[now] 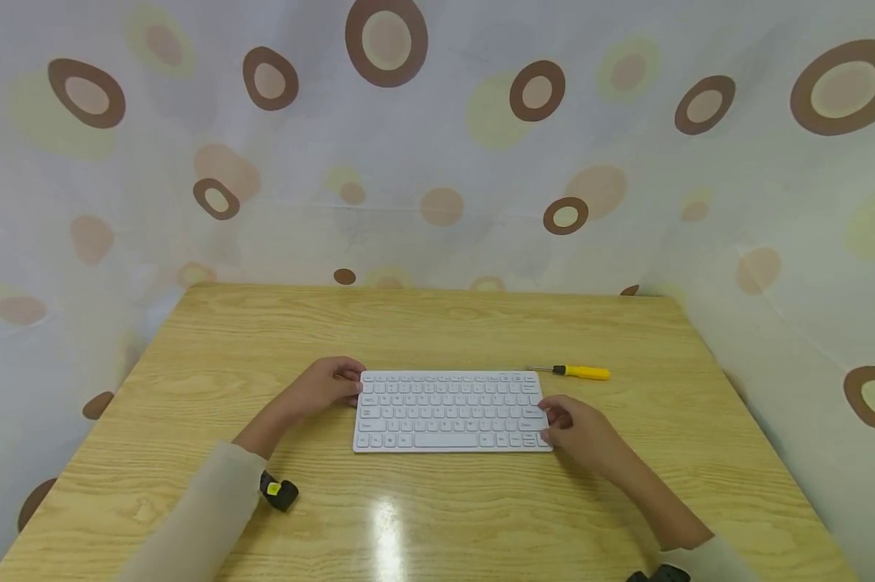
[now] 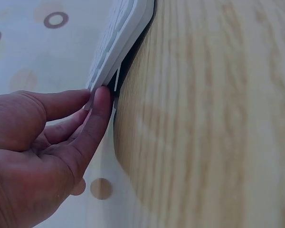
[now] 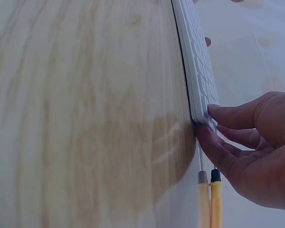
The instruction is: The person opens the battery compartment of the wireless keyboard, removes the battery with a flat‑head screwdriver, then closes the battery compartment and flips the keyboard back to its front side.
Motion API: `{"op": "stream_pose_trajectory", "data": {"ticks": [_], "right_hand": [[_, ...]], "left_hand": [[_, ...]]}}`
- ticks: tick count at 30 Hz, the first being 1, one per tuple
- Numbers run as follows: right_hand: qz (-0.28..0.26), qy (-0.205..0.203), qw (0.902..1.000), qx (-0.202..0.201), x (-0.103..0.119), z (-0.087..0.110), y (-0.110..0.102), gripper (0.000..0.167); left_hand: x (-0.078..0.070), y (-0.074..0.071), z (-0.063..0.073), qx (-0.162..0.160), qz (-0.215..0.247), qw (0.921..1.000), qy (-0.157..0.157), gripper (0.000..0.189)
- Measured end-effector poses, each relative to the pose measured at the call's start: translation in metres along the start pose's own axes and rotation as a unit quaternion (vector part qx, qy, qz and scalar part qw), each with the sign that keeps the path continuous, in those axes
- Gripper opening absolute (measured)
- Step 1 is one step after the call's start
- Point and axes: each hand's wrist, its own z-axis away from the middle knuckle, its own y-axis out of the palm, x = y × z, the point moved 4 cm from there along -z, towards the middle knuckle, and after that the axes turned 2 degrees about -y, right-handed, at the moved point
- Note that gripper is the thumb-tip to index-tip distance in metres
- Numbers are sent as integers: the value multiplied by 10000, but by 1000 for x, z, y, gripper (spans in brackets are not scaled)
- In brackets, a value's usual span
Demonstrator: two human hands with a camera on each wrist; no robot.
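Note:
A white keyboard [image 1: 448, 411] is on the wooden table, its long space bar along the near side. My left hand [image 1: 333, 382] holds its left end. In the left wrist view, the thumb [image 2: 69, 103] is at the keyboard's edge and a finger reaches under it, with a dark gap between keyboard and table. My right hand [image 1: 579, 430] pinches the right end, thumb on the top near the front corner and a finger at the underside, as the right wrist view shows. Beyond the right hand lies a screwdriver [image 1: 581, 373] with a yellow handle and thin metal shaft.
The glossy wooden table [image 1: 437, 517] reflects light near its front. A white cloth [image 1: 452, 162] with brown and beige oval shapes hangs behind the table and along both sides. A black wrist device [image 1: 279, 491] sits at the left sleeve, another at the right.

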Motion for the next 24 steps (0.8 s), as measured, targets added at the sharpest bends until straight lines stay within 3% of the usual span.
{"op": "stream_pose_trajectory", "data": {"ticks": [13, 24], "right_hand": [[-414, -134, 9990, 45, -12, 1, 3, 49], [-461, -7, 9989, 97, -7, 2, 6, 52]], "left_hand": [[2, 4, 6, -109, 282, 9994, -159, 34], [-6, 3, 13, -516, -435, 9977, 40, 36]]}}
